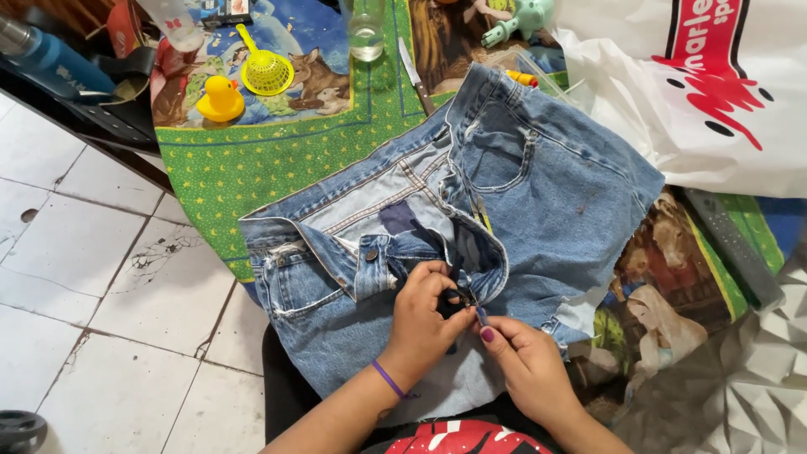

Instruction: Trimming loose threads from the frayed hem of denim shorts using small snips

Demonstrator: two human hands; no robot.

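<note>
**Both hands pinch at the fly of cut-off denim shorts**

Pinched together at the fly, both hands work on the pale blue cut-off denim shorts (pixel 538 193), which lie spread open, waistband unbuttoned, across the patterned cloth on the table. The left hand (pixel 424 315), with a purple band (pixel 388 378) around its wrist, has its fingers curled shut on a small dark piece at the base of the fly opening; what exactly that piece is cannot be told. The right hand (pixel 525 357), nails painted dark pink, has thumb and forefinger closed on a thin, small blue-grey tool (pixel 482 316), whose tip meets the same spot, just beside the left fingertips. The two hands touch or nearly touch there.

The shorts rest at the near edge of the table, their frayed hem hanging toward the person's lap. A dark blue patch (pixel 399 217) shows inside the open front.

Beneath them lies a green tablecloth with small yellow dots and animal pictures (pixel 244 160). At the far side sit a yellow rubber duck (pixel 220 99), a yellow plastic strainer (pixel 266 71) and a clear glass bottle (pixel 366 29), all well apart from the hands. A white plastic bag with red and black print (pixel 706 84) lies to the right, touching the shorts' edge. White floor tiles (pixel 92 277) show at the left.
</note>
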